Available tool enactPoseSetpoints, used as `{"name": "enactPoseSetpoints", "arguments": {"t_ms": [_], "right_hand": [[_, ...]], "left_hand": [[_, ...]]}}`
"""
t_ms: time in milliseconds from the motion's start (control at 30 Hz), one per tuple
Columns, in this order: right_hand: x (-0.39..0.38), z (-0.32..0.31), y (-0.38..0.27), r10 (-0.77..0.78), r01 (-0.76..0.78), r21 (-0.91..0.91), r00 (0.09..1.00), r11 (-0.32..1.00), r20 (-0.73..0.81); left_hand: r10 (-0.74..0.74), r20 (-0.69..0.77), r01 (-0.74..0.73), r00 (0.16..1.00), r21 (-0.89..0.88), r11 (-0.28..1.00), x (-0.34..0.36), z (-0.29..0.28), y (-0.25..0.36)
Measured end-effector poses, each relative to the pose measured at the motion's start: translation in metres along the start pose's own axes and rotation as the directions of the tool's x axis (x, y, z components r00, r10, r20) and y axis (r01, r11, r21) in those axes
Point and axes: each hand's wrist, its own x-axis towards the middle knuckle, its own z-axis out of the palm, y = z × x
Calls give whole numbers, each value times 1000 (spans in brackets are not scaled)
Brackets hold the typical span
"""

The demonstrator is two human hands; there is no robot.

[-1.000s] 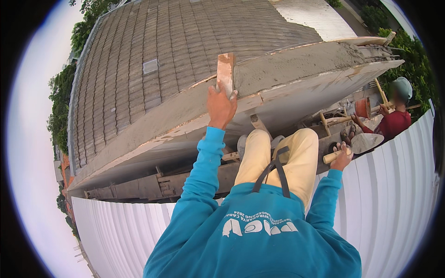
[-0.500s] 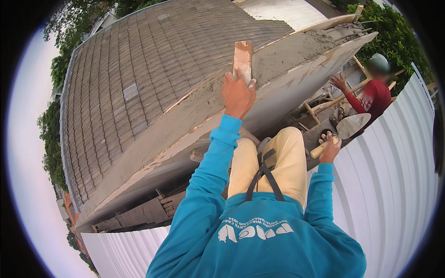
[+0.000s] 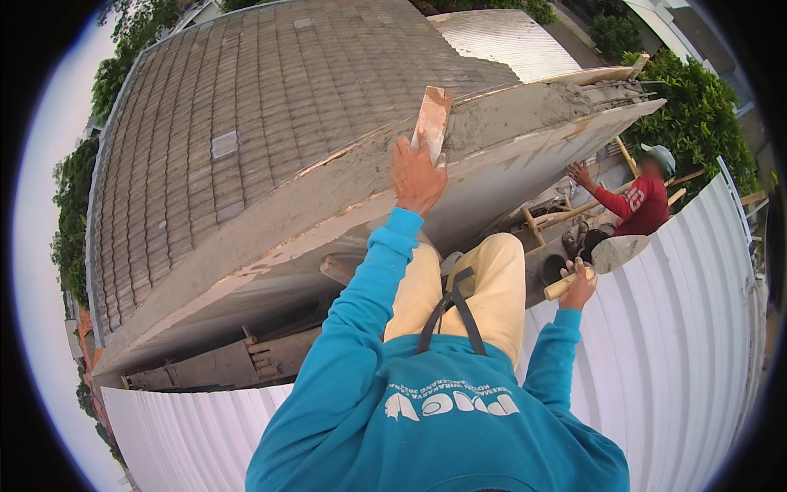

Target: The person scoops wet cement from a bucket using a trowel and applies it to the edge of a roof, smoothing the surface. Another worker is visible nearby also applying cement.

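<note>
My left hand (image 3: 418, 175) grips a pale, cement-smeared wooden block (image 3: 434, 111), which rests on the band of rough grey mortar (image 3: 516, 115) along the top edge of a curved wall. My right hand (image 3: 580, 287) holds a pointed trowel (image 3: 619, 252) by its wooden handle, low at the right beside my knee. A dark bucket (image 3: 551, 271) sits just behind that hand, partly hidden. Pale boards (image 3: 295, 238) edge the mortar band, with short bars sticking out at its right end.
A co-worker (image 3: 639, 201) in red sleeves and a pale hat crouches at the right, one hand raised toward the wall, among wooden sticks. A tiled roof (image 3: 229, 98) lies beyond the wall. White corrugated sheeting (image 3: 656, 344) curves behind me. A narrow cluttered ledge (image 3: 213, 361) runs below the wall.
My left hand and the block have moved rightward along the band, the block now more tilted. The co-worker's hand has risen; the reddish bucket beside it earlier no longer shows.
</note>
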Motion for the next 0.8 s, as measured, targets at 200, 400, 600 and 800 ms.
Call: {"name": "enactPoseSetpoints", "arguments": {"t_ms": [200,400,600,800], "right_hand": [[2,-24,4,19,-19,20,1000,1000,-17],[1,-15,22,50,-50,26,999,998,3],[-17,26,7,57,-59,9,987,998,153],[-40,55,-23,-25,33,-26,968,999,251]], "left_hand": [[-239,-49,244,970,114,963,-34,-40,-84],[-444,-158,464,882,134,875,-66,-85,-147],[-386,-108,398,916,126,909,-56,-43,-108],[-405,20,405,914,11,914,-20,-28,-36]]}}
